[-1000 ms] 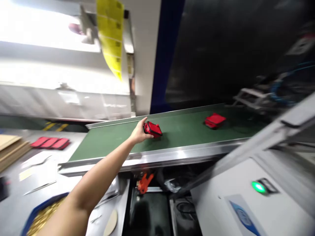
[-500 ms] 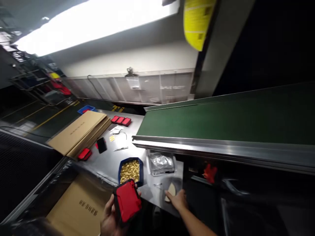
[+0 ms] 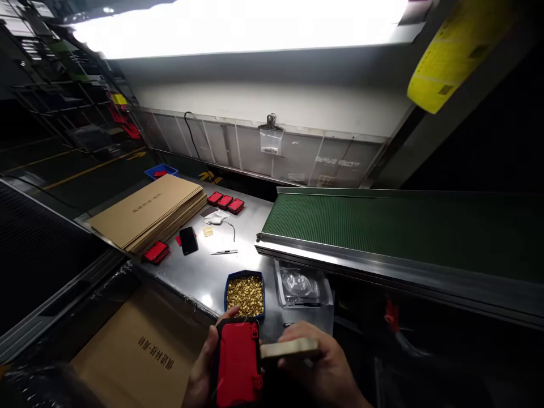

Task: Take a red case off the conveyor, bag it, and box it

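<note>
My left hand (image 3: 204,368) grips a red case with a black rim (image 3: 238,362) at the bottom middle of the view. My right hand (image 3: 323,368) is closed on a thin beige flat piece (image 3: 289,347), held edge-on right beside the case. Just beyond my hands a blue tray of small brass parts (image 3: 245,293) rests on the steel table (image 3: 199,272).
A green conveyor belt (image 3: 382,221) runs off to the right. On the table lie a clear plastic tray (image 3: 300,283), a black phone (image 3: 187,239), tweezers (image 3: 224,252), three red cases (image 3: 225,202), another red case (image 3: 155,251) and a stack of flat cardboard (image 3: 148,209). A cardboard box (image 3: 140,351) stands below left.
One second ago my hand set a red case on the belt. My view has since swung left; my left hand holds another red case and my right hand has picked up the beige piece.
</note>
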